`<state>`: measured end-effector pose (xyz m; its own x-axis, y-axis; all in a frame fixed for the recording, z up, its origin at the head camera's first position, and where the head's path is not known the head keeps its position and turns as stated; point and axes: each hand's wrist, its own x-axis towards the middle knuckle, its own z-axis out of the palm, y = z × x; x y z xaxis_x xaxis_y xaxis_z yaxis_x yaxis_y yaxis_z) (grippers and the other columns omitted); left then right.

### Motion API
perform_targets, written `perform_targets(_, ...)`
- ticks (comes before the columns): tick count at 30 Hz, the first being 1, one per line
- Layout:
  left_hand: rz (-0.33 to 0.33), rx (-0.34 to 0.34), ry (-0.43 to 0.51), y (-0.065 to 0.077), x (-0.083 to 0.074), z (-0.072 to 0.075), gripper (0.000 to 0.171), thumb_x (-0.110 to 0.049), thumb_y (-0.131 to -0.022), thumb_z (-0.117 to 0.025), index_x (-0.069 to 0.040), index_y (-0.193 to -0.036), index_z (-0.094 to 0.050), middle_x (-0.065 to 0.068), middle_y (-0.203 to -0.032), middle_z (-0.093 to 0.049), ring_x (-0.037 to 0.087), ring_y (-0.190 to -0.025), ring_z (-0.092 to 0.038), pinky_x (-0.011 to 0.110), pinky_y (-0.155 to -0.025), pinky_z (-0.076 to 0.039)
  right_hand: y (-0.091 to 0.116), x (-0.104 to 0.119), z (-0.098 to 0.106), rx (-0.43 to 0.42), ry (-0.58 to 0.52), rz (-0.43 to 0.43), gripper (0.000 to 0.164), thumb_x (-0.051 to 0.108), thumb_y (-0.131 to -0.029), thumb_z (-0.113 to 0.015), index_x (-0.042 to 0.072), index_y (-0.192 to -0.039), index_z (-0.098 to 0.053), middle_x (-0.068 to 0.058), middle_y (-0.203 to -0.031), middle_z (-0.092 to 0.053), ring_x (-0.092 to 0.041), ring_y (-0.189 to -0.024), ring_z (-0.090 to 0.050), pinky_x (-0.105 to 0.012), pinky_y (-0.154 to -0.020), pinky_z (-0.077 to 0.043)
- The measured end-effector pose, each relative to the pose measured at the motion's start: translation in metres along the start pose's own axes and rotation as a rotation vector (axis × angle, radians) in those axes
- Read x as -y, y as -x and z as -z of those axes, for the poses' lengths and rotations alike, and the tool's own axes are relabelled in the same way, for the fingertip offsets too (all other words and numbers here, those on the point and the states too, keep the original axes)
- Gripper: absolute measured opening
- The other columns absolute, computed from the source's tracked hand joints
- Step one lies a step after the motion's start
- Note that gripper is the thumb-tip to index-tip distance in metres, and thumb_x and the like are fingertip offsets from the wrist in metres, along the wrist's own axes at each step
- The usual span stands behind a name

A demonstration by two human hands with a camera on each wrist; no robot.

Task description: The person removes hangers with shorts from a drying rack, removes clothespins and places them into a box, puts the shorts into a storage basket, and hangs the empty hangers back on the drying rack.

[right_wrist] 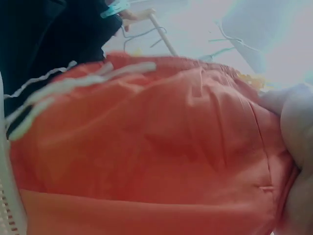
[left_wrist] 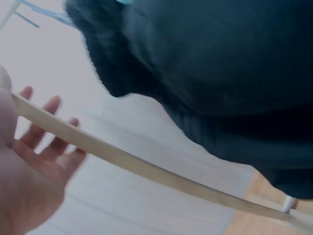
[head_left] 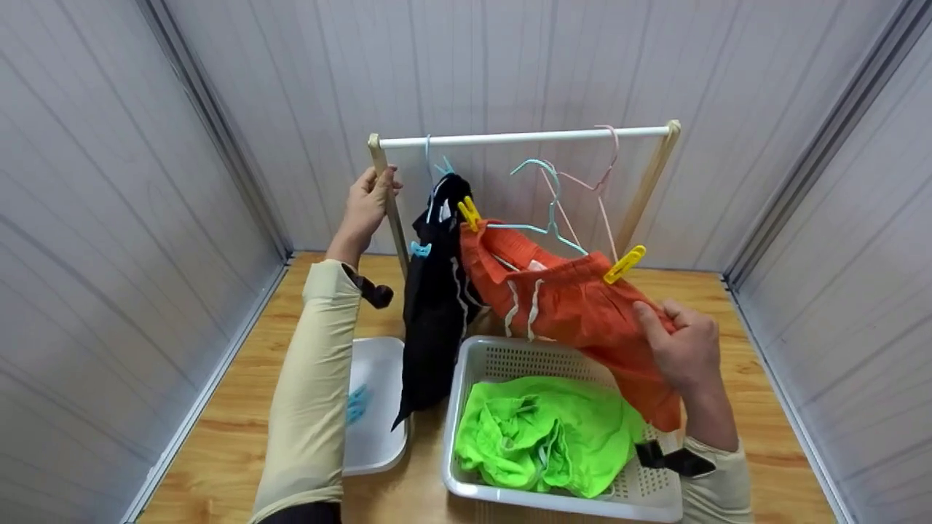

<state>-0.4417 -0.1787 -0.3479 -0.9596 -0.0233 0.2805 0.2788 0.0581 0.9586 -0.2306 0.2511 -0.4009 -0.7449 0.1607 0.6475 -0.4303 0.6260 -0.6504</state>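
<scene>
Over there a tray (head_left: 380, 437) is lying below the left hand (head_left: 368, 202) gripping the rack (head_left: 502, 138), and a basket (head_left: 539, 360) is sitting down-left of the right hand (head_left: 688, 348) gripping the shorts (head_left: 575, 313).

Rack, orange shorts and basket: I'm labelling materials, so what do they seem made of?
Rack posts: probably smooth wood, by their tan colour. Bar: smooth even white, so plastic or painted metal. Orange shorts: matte cloth, perhaps cotton, by soft creases and gathered waist. Basket: likely moulded white plastic, by its sheen and slotted walls.
</scene>
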Motion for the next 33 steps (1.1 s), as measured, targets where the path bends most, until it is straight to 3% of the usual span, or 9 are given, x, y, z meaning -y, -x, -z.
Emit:
perform_targets(3,0.038,0.006,-0.066,0.005,-0.004,0.006,0.046,-0.028,-0.102,-0.050,-0.012,-0.144,-0.041,0.017,-0.132,-0.047,0.027,-0.120,-0.046,0.042,-0.097,-0.039,-0.001,0.003,0.008,0.030,-0.019,0.022,0.045,0.015,-0.088,-0.072,0.012,-0.056,-0.042,0.007,-0.055,-0.031,-0.007,-0.047,-0.033,-0.018,-0.042,-0.022)
perform_targets(7,-0.002,-0.064,-0.162,0.035,-0.027,0.017,0.051,-0.022,-0.102,-0.049,-0.012,-0.148,-0.030,0.015,-0.138,-0.039,0.025,-0.125,-0.042,0.040,-0.100,-0.039,0.004,0.006,0.015,0.036,-0.035,0.061,0.043,0.008,-0.086,-0.073,0.013,-0.056,-0.043,0.007,-0.054,-0.032,-0.008,-0.047,-0.035,-0.019,-0.041,-0.023)
perform_targets(11,-0.168,-0.115,-0.227,0.083,-0.061,0.022,0.038,-0.017,-0.102,-0.050,-0.006,-0.138,-0.045,0.013,-0.126,-0.050,0.022,-0.114,-0.050,0.034,-0.092,-0.043,0.011,0.010,0.023,0.049,-0.076,0.068,0.042,-0.001,-0.083,-0.072,0.011,-0.057,-0.043,0.007,-0.054,-0.032,-0.007,-0.046,-0.035,-0.023,-0.039,-0.023)
perform_targets(14,-0.273,-0.063,-0.282,0.121,-0.081,0.021,0.026,-0.010,-0.101,-0.050,0.002,-0.123,-0.057,0.013,-0.110,-0.059,0.020,-0.094,-0.056,0.028,-0.077,-0.046,0.013,0.020,0.032,0.065,-0.103,0.071,0.040,-0.007,-0.083,-0.070,0.008,-0.058,-0.043,0.008,-0.055,-0.031,-0.006,-0.046,-0.034,-0.025,-0.039,-0.024)
perform_targets(18,-0.345,0.032,-0.363,0.164,-0.095,0.011,0.016,-0.003,-0.098,-0.053,0.003,-0.105,-0.066,0.009,-0.095,-0.065,0.018,-0.077,-0.057,0.023,-0.064,-0.048,0.011,0.036,0.043,0.069,-0.140,0.125,0.035,-0.013,-0.082,-0.068,0.004,-0.060,-0.046,0.005,-0.055,-0.032,-0.003,-0.047,-0.033,-0.023,-0.040,-0.024)
perform_targets(23,-0.421,0.032,-0.420,0.199,-0.091,-0.002,0.009,-0.004,-0.094,-0.062,-0.004,-0.092,-0.071,0.003,-0.092,-0.067,0.012,-0.080,-0.062,0.025,-0.064,-0.053,0.007,0.025,0.048,0.080,-0.220,0.199,0.032,-0.016,-0.081,-0.065,0.000,-0.061,-0.047,-0.002,-0.054,-0.031,-0.004,-0.048,-0.031,-0.021,-0.041,-0.023)
perform_targets(28,-0.450,-0.027,-0.501,0.213,-0.074,-0.014,0.006,-0.008,-0.093,-0.065,-0.008,-0.095,-0.071,-0.001,-0.096,-0.064,0.010,-0.088,-0.061,0.029,-0.070,-0.054,0.003,0.000,0.051,0.077,-0.297,0.205,0.025,-0.014,-0.083,-0.064,-0.004,-0.063,-0.052,-0.004,-0.054,-0.035,-0.007,-0.048,-0.035,-0.020,-0.042,-0.027)
perform_targets(33,-0.535,-0.121,-0.588,0.230,-0.060,-0.030,0.012,-0.008,-0.090,-0.069,-0.008,-0.102,-0.069,0.000,-0.104,-0.062,0.014,-0.096,-0.059,0.033,-0.080,-0.050,0.000,-0.013,0.049,0.092,-0.396,0.203,0.024,-0.010,-0.085,-0.066,-0.004,-0.064,-0.055,-0.004,-0.055,-0.036,-0.008,-0.049,-0.037,-0.020,-0.042,-0.028)
